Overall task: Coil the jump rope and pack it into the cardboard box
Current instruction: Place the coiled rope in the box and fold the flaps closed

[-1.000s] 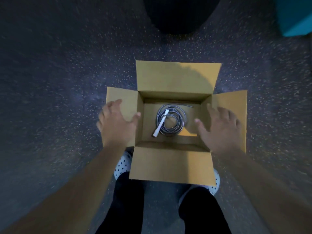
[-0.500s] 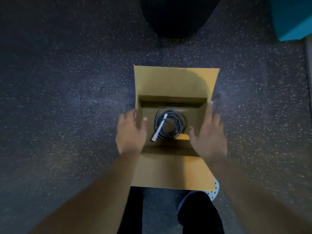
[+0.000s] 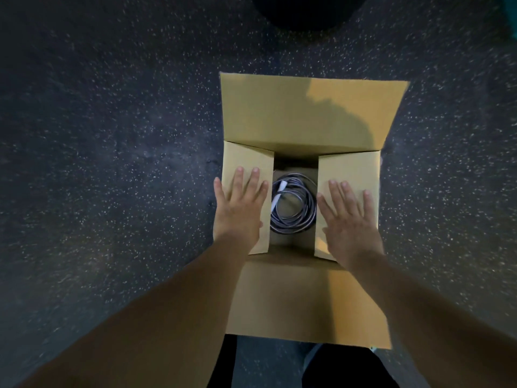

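Note:
A brown cardboard box [image 3: 302,116] stands on the dark speckled floor, its far and near flaps folded outward. The coiled grey jump rope [image 3: 296,211] with a white handle lies on the box bottom, seen through the gap between the two side flaps. My left hand [image 3: 240,205] lies flat, fingers spread, on the left side flap, which is folded inward over the opening. My right hand [image 3: 349,217] lies flat on the right side flap, also folded inward. Neither hand grips anything.
The dark speckled floor [image 3: 112,163] surrounds the box. A dark round object [image 3: 302,12] sits at the top edge beyond the box. My dark trouser legs [image 3: 335,368] show below the near flap.
Both side flaps have swung from outward to inward over the opening, pushed by my hands. The hands now rest on top of them, closer together. The rope has not moved.

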